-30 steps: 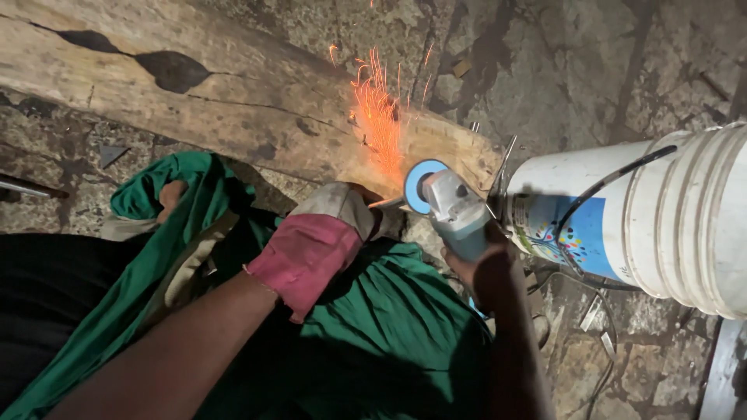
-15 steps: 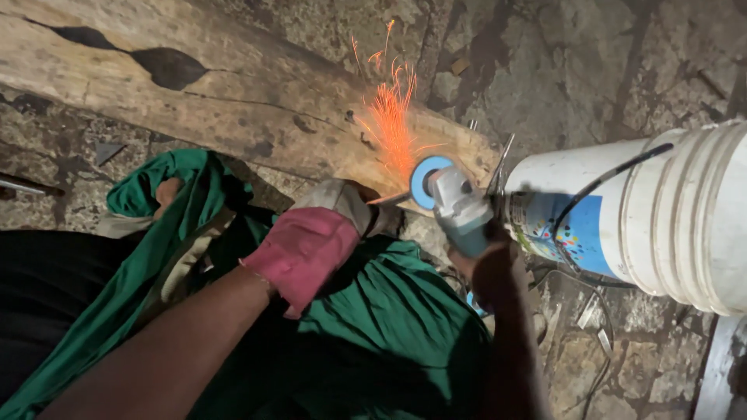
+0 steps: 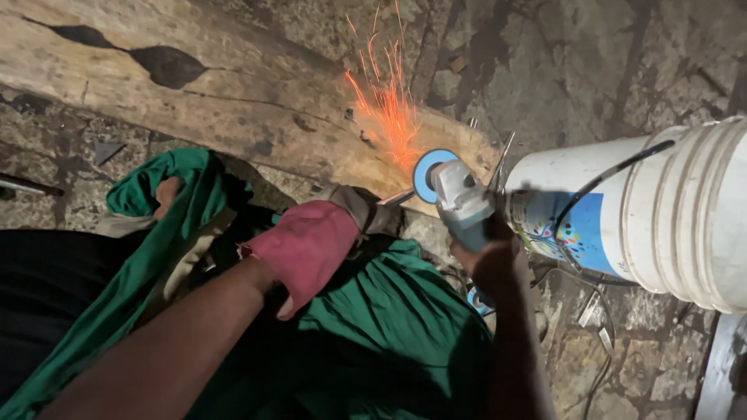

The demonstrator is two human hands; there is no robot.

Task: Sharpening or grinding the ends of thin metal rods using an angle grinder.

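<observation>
1. The right hand (image 3: 492, 260) is closed around the body of an angle grinder (image 3: 459, 198), gripping it from below and behind; the hand itself is in shadow, so the fingers are hard to make out.
2. The grinder is pale grey-blue with a blue disc (image 3: 426, 173) at its front end. It sits just in front of the end of a log (image 3: 233, 101), between the log and a white bucket (image 3: 669, 214).
3. Orange sparks (image 3: 385, 101) fly up and away from the disc, across the top of the log.
4. The left hand (image 3: 311, 245) wears a pink and grey work glove and is closed on a thin metal piece (image 3: 397, 197). The tip of that piece reaches to the disc; the piece is too small and too hidden by the glove to tell what it is.
5. The log lies on the stone floor (image 3: 591, 62), running from the upper left down to the grinder. Its surface is pale, with a dark patch near the upper left.
6. The bucket lies on its side to the right, with a blue label on its wall. A black cord (image 3: 599, 183) runs across it towards the grinder.
7. Green cloth (image 3: 373, 334) covers the person's lap below both arms and spreads to the left.
</observation>
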